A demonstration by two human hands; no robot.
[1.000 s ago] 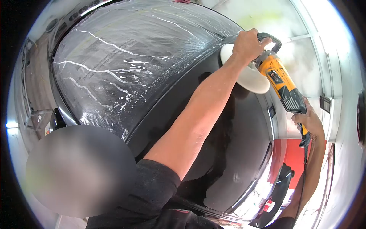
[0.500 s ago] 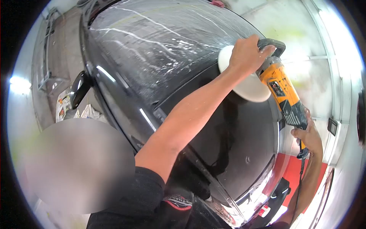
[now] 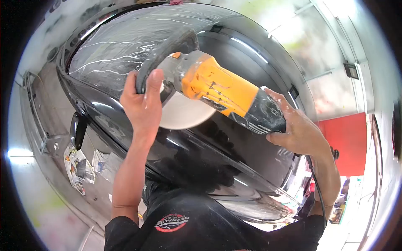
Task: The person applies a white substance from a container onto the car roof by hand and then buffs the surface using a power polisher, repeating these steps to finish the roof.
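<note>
Both my hands hold a yellow and black car polisher across the glossy black car. My left hand is closed around the black loop handle at the polisher's head. My right hand grips the black rear end of the body, its thumb underneath. Below the head shows part of a round white pad, over the car's dark panel. Whether the pad touches the panel cannot be made out. A black cord hangs from the rear end.
White streaks and spatter cover the film-like surface over the car's glass at upper left. A side mirror sticks out at left, near newspaper sheets on the floor. A red panel stands at right.
The polisher has swung from steeply angled at the right to lying more across the view, nearer the middle. Both hands moved left with it, still holding it, and the view has shifted.
</note>
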